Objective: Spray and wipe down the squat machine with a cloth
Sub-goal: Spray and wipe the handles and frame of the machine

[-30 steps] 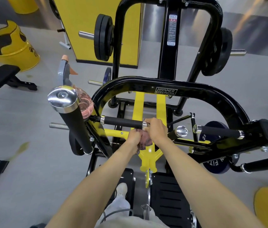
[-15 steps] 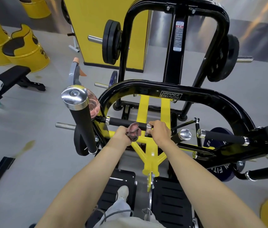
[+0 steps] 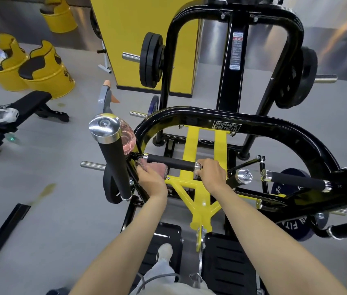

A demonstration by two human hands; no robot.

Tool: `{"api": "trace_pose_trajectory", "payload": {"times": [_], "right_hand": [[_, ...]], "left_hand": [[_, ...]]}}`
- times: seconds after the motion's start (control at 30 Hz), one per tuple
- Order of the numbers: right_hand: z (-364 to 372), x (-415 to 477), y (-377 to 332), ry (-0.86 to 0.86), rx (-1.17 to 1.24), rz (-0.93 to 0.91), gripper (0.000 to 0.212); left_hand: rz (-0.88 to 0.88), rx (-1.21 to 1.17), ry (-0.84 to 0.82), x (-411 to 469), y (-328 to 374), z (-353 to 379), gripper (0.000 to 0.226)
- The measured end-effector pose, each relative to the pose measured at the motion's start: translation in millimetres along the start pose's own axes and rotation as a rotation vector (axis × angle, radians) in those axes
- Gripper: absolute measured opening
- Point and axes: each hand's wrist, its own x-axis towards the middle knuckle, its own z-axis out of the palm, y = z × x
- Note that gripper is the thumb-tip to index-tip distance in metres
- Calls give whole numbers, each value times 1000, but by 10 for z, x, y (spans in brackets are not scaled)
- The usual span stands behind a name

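**Cloth has travelled to the left end of the grip**

Your left hand (image 3: 151,180) grips the pink cloth (image 3: 157,168) against the black handle (image 3: 170,163) of the squat machine (image 3: 274,129). Half a second ago the cloth was near the chrome cap on the right; now it sits at the left end, beside the frame. Your right hand (image 3: 210,171) is closed round the cap end. One pass along this grip looks done. The spray bottle (image 3: 107,99) sits further left, untouched.
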Motion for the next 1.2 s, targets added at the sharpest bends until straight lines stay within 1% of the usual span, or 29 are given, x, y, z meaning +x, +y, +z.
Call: {"api": "trace_pose_trajectory", "payload": {"times": [0.03, 0.1, 0.13, 0.2, 0.23, 0.27, 0.3, 0.33, 0.4, 0.43, 0.47, 0.5, 0.57, 0.63, 0.7, 0.73, 0.83, 0.87, 0.9, 0.93, 0.97, 1.0, 1.1, 1.13, 1.17, 1.2], "right_hand": [[10, -6, 0, 2, 20, 14, 15], [45, -37, 16, 21, 85, 24, 18], [69, -61, 30, 32, 129, 24, 25], [107, -161, 61, 28, 249, 63, 54], [112, -219, 67, 25, 309, 81, 62], [131, -250, 83, 19, 356, 102, 65], [152, -268, 99, 14, 385, 125, 63], [168, -277, 147, 13, 409, 165, 58], [159, -307, 193, 2, 480, 245, 43], [152, -329, 216, 0, 530, 282, 37], [160, -353, 243, -6, 584, 307, 37], [171, -372, 259, -13, 625, 311, 39], [195, -412, 272, -17, 666, 297, 43], [234, -400, 288, -13, 689, 285, 48], [269, -375, 312, -19, 688, 281, 51], [285, -369, 326, -33, 682, 292, 50], [306, -385, 336, -113, 686, 329, 50], [320, -391, 336, -129, 691, 337, 50], [316, -408, 339, -145, 694, 340, 51], [298, -431, 335, -165, 698, 340, 52], [279, -460, 346, -178, 705, 346, 53], [267, -487, 378, -184, 691, 340, 52], [242, -588, 448, -267, 509, 274, 48], [251, -616, 459, -293, 448, 254, 46], [264, -627, 462, -314, 407, 237, 47], [280, -636, 466, -325, 372, 223, 48]], "left_hand": [[130, 19, -24, -141, -22, -37, 31], [383, 144, -153, -354, -85, -84, 30], [531, 225, -206, -356, -148, -79, 30], [840, 450, -263, -307, -182, 19, 32], [947, 568, -318, -275, -175, 91, 38], [1045, 679, -363, -244, -176, 195, 45], [1124, 805, -403, -239, -168, 286, 52], [1253, 910, -447, -253, -164, 387, 57], [1457, 1198, -535, -251, -201, 514, 60], [1498, 1335, -586, -277, -233, 537, 56], [1535, 1428, -630, -292, -269, 558, 49], [1523, 1489, -676, -307, -278, 575, 42], [1524, 1543, -671, -355, -199, 634, 30], [1457, 1603, -672, -399, -73, 754, 32], [1300, 1677, -739, -410, 84, 899, 32], [1198, 1726, -801, -408, 166, 983, 30], [798, 1813, -1064, -430, 430, 1193, 19], [689, 1842, -1104, -444, 475, 1239, 20], [621, 1871, -1107, -456, 474, 1285, 21], [611, 1916, -1088, -479, 453, 1307, 21], [658, 1989, -1057, -537, 405, 1302, 20], [759, 2091, -1004, -600, 336, 1279, 19], [1242, 2425, -830, -722, 140, 1135, 31], [1374, 2495, -804, -742, 108, 1069, 30], [1470, 2524, -776, -742, 94, 1013, 27], [1541, 2515, -783, -713, 75, 996, 25]]}}
